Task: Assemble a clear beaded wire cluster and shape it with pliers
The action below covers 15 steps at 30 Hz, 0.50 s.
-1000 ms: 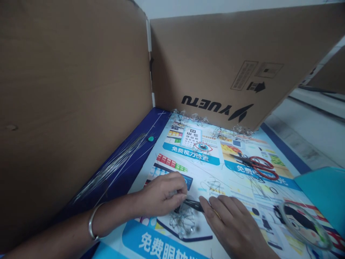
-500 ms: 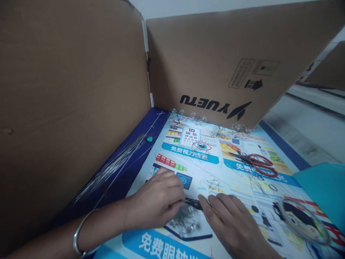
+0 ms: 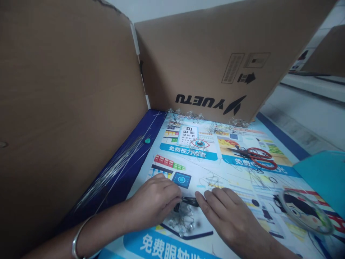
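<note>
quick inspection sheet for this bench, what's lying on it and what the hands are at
surface: glossy printed poster mat with blue borders, flat
job's things: small black metal tool between the hands; tangle of thin wire and clear beads just below it
clutter: red-handled scissors, bundle of straight silver wires, clear round dish, small green bead
hands: left hand curled at the tool's tip; right hand closed over its rear end
cables: nothing seen
surroundings: brown cardboard walls left and behind

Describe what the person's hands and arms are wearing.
Both are bare, with no gloves and no sleeves in view. The left hand wears a thin, round silver metal bangle at its wrist. The right hand shows no wristwear in the visible part.
</note>
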Tool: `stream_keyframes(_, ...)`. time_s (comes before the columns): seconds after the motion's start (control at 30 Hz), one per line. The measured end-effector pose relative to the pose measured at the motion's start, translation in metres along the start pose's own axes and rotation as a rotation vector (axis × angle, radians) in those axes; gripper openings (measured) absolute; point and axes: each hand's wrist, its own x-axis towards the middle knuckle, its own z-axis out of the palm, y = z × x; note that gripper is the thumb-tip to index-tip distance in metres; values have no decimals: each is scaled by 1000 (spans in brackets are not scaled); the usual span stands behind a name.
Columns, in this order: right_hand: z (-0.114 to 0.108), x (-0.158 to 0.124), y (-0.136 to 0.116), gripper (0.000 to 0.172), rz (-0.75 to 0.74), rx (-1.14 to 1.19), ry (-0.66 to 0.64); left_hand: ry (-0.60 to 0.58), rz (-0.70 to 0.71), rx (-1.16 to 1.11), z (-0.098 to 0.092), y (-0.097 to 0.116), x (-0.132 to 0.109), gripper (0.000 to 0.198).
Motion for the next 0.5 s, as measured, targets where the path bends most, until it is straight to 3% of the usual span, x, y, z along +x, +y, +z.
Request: stream_keyframes(0.5,-3,8,2,33,-17,4,-2,-7,-21,46,0,0,1,14)
